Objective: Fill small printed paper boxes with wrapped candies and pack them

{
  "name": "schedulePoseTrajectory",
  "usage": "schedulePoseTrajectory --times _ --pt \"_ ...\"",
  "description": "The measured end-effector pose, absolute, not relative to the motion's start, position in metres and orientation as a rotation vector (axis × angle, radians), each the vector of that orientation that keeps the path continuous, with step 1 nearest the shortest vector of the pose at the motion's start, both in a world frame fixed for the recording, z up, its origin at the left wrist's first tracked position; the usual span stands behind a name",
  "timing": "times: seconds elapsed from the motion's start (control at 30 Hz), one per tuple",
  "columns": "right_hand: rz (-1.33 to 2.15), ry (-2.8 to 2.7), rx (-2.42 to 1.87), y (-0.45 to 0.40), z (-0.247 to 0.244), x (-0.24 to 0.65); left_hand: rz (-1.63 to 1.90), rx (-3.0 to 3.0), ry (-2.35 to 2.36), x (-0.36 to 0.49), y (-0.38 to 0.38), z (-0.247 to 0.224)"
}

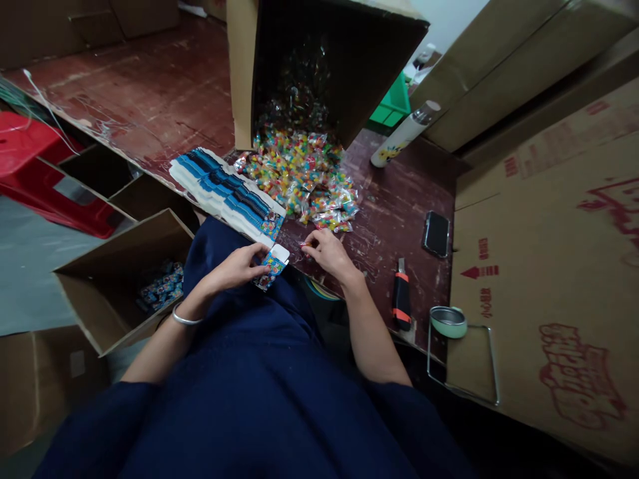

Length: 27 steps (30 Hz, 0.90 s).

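My left hand [245, 265] is closed on a small blue printed carton [273, 265] whose white top flap stands up, at the table's front edge. To its right, my right hand [327, 251] pinches a small clear candy packet [305, 246], mostly covered by the fingers. Behind both hands lies a heap of clear packets of colourful candy [299, 169], spilling from a tipped cardboard box [243, 73]. A long row of flattened blue and white cartons [224, 193] lies along the table edge, just beyond my left hand.
A utility knife [401, 296], a phone [436, 233] and a white bottle [404, 134] lie on the table's right part. Below left, an open cardboard box [120, 293] holds filled blue cartons [162, 287]. Large cardboard boxes [549, 286] wall the right side. A red stool [50, 173] stands left.
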State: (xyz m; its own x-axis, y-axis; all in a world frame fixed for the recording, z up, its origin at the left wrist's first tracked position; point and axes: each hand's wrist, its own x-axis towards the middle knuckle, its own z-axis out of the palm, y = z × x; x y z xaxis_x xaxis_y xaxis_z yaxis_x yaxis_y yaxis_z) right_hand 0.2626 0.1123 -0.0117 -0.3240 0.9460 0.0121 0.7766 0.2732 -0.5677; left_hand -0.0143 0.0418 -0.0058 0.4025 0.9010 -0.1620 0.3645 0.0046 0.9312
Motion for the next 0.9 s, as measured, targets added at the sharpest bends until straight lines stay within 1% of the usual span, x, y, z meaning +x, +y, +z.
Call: schedulePoseTrajectory --times 0.07,0.2,0.3,0.43,0.57,0.73,0.83,0.9 --pt "0.73 -2.061 -1.521 0.11 -0.011 0.259 0.647 1.541 1.19 -0.012 0.042 -0.008" --pt "0.982 -1.563 -1.331 0.091 0.004 0.243 0.737 1.437 1.222 -0.003 0.042 -0.014" --pt "1.043 -1.428 -1.199 0.074 0.02 0.226 0.788 1.387 1.178 0.003 0.04 -0.015" --pt "0.916 -1.627 -1.191 0.064 0.03 0.21 0.852 1.304 1.118 0.009 0.036 -0.01" --pt "0.645 -1.938 -1.174 0.066 0.034 0.21 0.962 1.252 1.074 0.011 0.034 -0.009" --pt "0.32 -2.028 -1.187 0.068 0.037 0.21 1.003 1.256 1.065 0.013 0.033 -0.009" --pt "0.317 -2.007 -1.184 0.067 0.031 0.205 1.046 1.234 1.054 0.014 0.032 -0.008" --pt "0.461 -2.006 -1.12 0.067 0.026 0.202 1.091 1.206 1.047 0.015 0.032 -0.007"
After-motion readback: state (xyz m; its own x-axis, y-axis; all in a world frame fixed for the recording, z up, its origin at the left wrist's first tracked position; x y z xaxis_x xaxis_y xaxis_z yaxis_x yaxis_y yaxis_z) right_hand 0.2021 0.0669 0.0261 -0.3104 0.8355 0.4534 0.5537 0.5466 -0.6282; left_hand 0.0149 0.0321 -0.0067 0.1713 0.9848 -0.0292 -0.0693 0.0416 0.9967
